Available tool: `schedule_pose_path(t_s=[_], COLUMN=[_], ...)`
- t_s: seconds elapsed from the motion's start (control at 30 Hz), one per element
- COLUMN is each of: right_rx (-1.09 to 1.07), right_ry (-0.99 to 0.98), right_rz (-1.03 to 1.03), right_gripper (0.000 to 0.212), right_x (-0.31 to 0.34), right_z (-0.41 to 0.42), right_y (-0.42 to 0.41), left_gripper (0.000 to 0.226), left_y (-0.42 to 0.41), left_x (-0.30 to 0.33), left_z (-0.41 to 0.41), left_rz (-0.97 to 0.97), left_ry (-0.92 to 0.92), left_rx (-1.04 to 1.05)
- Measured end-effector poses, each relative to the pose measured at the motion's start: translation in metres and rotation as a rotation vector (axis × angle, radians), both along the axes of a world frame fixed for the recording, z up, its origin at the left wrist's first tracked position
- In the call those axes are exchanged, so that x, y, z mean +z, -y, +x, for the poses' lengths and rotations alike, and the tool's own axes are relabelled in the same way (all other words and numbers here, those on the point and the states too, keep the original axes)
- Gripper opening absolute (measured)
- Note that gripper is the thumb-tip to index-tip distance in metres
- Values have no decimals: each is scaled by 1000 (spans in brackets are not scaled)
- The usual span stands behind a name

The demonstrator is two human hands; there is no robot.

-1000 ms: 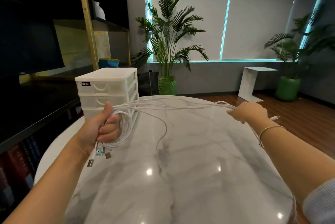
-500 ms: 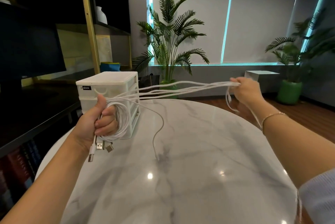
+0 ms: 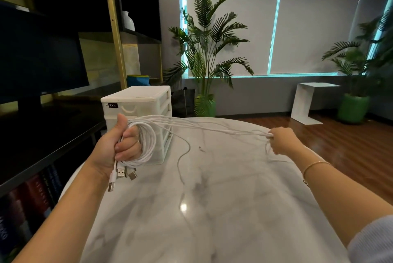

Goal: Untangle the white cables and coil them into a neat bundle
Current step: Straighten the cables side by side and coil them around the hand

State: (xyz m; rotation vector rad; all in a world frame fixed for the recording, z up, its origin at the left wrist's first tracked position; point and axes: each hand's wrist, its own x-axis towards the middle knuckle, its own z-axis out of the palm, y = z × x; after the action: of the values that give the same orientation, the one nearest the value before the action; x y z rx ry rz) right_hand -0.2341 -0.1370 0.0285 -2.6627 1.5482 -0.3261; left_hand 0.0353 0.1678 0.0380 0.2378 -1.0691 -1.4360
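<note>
The white drawer unit (image 3: 146, 103) on the marble table (image 3: 212, 209) has translucent drawers whose contents cannot be made out; its black label is only partly legible, ending in "box". The left hand (image 3: 119, 145) grips the coiled white cables (image 3: 148, 141) in a closed fist above the table, USB plugs (image 3: 121, 174) hanging below. The right hand (image 3: 284, 140) pinches the stretched strands, its fingertips hidden.

Dim room; cyan glow edges the blinds (image 3: 319, 18); glare on table (image 3: 183, 207); edges perhaps warped.
</note>
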Motion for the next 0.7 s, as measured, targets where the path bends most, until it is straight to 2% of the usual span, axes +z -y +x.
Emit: schedule_pose_path(t_s=[0.07,0.2,0.33,0.4,0.57,0.7], right_rx=[-16,-81,-58,-85,-47,-20], right_ry=[9,111,118,-12,-182,-208], right_rz=[-3,142,142,84,1,134], right_gripper=[20,17,24,24,19,42], right_x=[-13,-33,-45,-51,-48,-42], right_z=[-4,-14,-16,-23,-30,-29], right_y=[8,18,27,32,33,20], left_gripper=[64,64,63,63,64,61], left_y=[-2,-5,-5,-5,-5,3], left_x=[1,1,-4,-4,-1,-2], left_z=[3,5,4,4,4,3], left_rz=[-7,2,10,16,33,35], left_ry=[-12,1,-7,-27,-44,-34], left_rx=[-18,-21,-14,-13,-4,-46])
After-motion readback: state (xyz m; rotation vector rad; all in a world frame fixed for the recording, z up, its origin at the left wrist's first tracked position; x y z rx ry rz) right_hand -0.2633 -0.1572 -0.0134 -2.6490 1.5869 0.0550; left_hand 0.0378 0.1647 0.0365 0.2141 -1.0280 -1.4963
